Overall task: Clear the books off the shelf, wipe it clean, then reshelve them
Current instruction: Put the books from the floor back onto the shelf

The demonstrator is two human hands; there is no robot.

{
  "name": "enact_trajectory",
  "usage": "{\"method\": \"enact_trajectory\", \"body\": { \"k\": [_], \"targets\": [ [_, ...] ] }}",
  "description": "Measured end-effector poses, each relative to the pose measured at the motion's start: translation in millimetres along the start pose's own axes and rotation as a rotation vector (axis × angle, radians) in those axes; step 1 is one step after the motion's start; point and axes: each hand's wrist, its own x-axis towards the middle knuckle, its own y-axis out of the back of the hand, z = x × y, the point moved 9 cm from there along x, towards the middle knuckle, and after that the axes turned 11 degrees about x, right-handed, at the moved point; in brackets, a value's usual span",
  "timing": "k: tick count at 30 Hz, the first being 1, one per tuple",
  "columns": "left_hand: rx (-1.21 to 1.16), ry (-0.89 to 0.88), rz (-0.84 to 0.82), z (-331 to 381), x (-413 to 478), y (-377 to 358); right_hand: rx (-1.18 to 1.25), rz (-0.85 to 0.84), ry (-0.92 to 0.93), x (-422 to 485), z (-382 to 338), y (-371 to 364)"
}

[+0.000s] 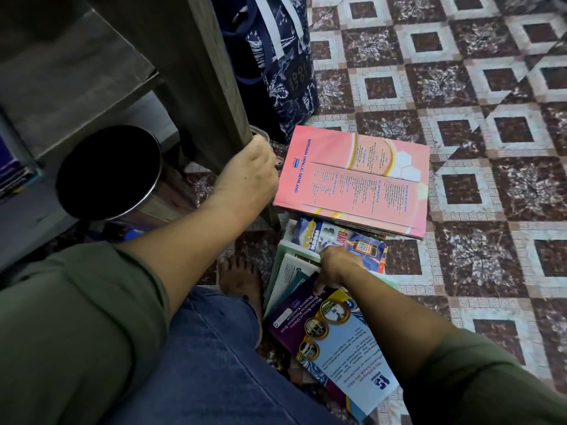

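right hand (pixel 334 266) down among the books (pixel 331 326) fanned on the floor, fingers curled into the pile, thumb on a purple cover. left hand (pixel 251 170) clamped round the shelf's side panel (pixel 211 93). pile low and right of the shelf, long edges running away from the body, right hand nearer. pink book (pixel 352 179) just beyond, lettered "bersama menuju gemilang"; blue book (pixel 310 237) "kssm".

Left hand (pixel 248 170) gripped the shelf panel (pixel 196 72) edge, right hand (pixel 334 266) gripped stacked books (pixel 334 332) on patterned floor (pixel 460 87), pink book (pixel 352 179) lay beyond, steel cup (pixel 110 173) beside panel.
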Motion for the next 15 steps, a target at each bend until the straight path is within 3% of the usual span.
{"method": "enact_trajectory", "body": {
  "k": [7,15],
  "targets": [
    [-0.072,-0.004,-0.031,-5,-3,-1,-0.039,0.039,0.088,-48,-18,14],
    [-0.379,-0.050,-0.076,-15,-28,19,-0.147,0.351,0.217,-149,-54,108]
  ]
}}
